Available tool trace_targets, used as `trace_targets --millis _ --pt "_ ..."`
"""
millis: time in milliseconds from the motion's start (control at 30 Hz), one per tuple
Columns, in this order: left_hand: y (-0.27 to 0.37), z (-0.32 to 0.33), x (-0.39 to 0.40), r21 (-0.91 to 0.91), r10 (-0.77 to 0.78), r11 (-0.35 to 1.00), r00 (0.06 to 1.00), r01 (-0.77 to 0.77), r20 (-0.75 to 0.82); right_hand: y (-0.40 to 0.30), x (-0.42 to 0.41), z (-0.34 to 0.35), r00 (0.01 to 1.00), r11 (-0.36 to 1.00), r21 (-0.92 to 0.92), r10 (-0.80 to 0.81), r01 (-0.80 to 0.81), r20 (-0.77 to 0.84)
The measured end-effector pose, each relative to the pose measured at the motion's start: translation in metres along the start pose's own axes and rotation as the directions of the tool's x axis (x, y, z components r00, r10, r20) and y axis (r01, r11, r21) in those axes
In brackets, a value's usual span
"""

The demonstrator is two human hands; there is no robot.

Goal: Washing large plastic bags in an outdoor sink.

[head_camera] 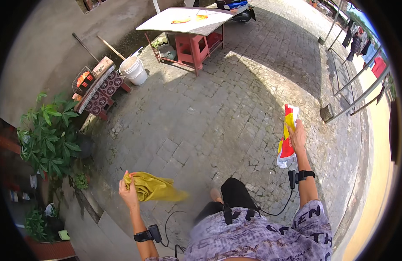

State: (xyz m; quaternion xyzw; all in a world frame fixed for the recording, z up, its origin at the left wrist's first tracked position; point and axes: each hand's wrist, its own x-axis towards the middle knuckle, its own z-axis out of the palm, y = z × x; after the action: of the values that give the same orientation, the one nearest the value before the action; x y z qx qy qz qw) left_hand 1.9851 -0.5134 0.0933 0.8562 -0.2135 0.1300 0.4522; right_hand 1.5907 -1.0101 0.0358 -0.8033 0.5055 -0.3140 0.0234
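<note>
My left hand (pixel 129 193) grips a crumpled olive-yellow cloth (pixel 152 187) at its upper end, and the cloth's loose tail trails off to the right, blurred. Out to the right, my right hand (pixel 297 135) has hold of a flattened red, yellow and white plastic packet (pixel 287 140), which hangs lengthwise beside the palm. Both arms are spread wide apart, each with a black wrist strap and a cable. Between and beneath them lies grey stone paving (pixel 194 130).
A white-topped table (pixel 188 18) with orange items stands ahead, red plastic stools (pixel 191 49) under it. Left are a white bucket (pixel 134 70), a low patterned bench (pixel 104 91) bearing a black basket (pixel 84 81), and a leafy potted plant (pixel 51 140). Metal posts (pixel 357 98) and hanging laundry (pixel 355 42) line the right.
</note>
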Motion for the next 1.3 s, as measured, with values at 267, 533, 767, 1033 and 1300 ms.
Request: trace_targets --millis 267,533,767,1033,1300 --pt "0.097 0.139 0.135 -0.078 0.218 0.975 0.955 -0.206 0.199 -0.104 0.090 0.056 0.979 0.977 0.210 -0.059 0.017 0.194" --pt "0.170 0.269 0.233 -0.174 0.397 0.917 0.806 -0.358 0.439 -0.243 0.178 0.113 0.834 0.853 0.502 -0.375 0.139 0.406" --pt "0.234 0.361 0.282 -0.406 0.648 0.761 0.584 -0.506 0.488 -0.318 0.246 0.149 0.819 0.866 0.475 -0.383 0.157 0.428" --pt "0.196 0.380 0.457 -0.572 0.585 0.796 0.492 -0.196 0.645 -0.321 0.348 0.157 0.988 0.896 0.439 -0.011 -0.059 0.155" --pt "0.159 0.404 0.602 -0.703 0.721 0.691 0.232 -0.167 0.654 -0.407 0.424 0.184 0.999 0.898 0.439 0.013 0.004 -0.036"
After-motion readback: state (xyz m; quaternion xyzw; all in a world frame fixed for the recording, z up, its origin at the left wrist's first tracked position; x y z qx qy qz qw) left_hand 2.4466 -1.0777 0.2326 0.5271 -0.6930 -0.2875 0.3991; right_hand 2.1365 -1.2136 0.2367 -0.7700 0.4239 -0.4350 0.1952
